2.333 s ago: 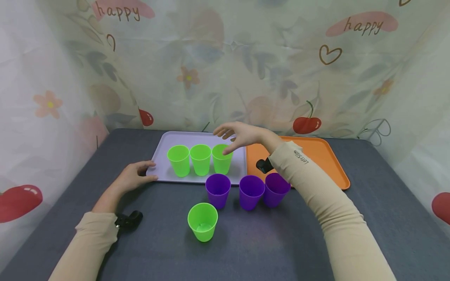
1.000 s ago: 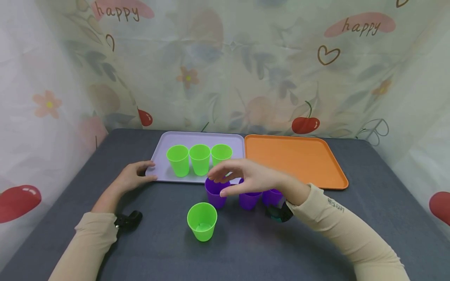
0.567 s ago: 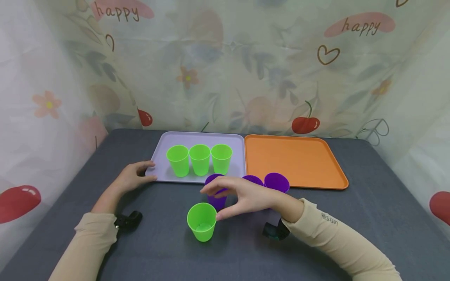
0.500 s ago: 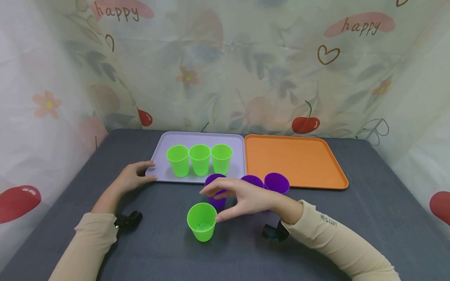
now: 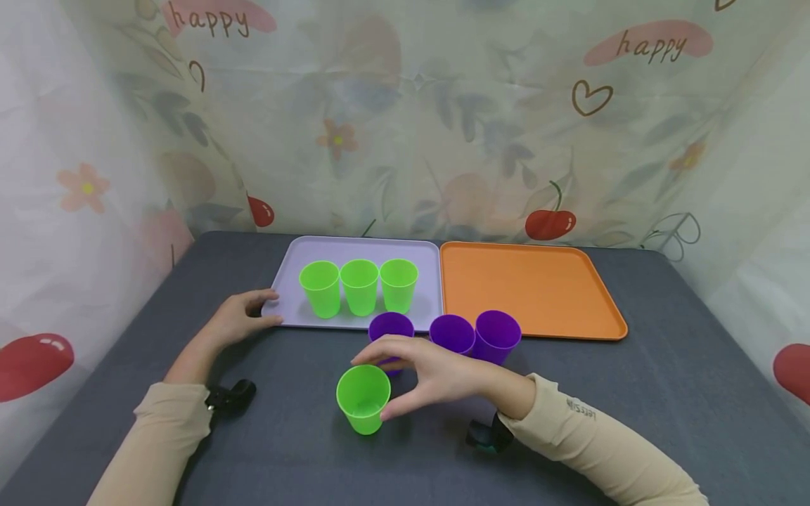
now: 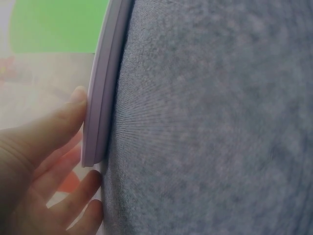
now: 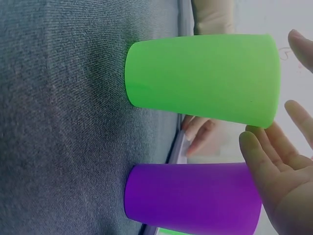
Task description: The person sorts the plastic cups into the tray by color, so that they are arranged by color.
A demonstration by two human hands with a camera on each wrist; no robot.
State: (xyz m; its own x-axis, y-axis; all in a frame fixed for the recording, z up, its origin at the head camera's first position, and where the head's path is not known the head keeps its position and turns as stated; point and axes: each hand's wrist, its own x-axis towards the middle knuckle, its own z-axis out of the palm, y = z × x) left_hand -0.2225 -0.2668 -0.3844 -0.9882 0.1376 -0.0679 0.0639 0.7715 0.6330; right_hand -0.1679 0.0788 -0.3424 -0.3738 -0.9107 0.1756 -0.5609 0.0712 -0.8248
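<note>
So the big change here is the right hand: a couple of seconds ago it was up over the row on the lavender tray, and now it's dropped right down to the lone green cup. That cup hasn't budged, btw; it's upright on the dark table, in front of the trays and nearest the person. The right hand is spread, thumb out by the cup's right side and fingers over near the far rim, so it isn't pinching anything. Can't tell if a fingertip is actually brushing the rim. Left hand is the same as before, fingers loosely apart around the tray's near left corner, thumb against its edge. The three green cups sit in a line on that tray, so my read is the lone one is the only green left over, and the grasp on it isn't made yet. The purple cups are all off the orange tray, so that side looks untouched imo.
</note>
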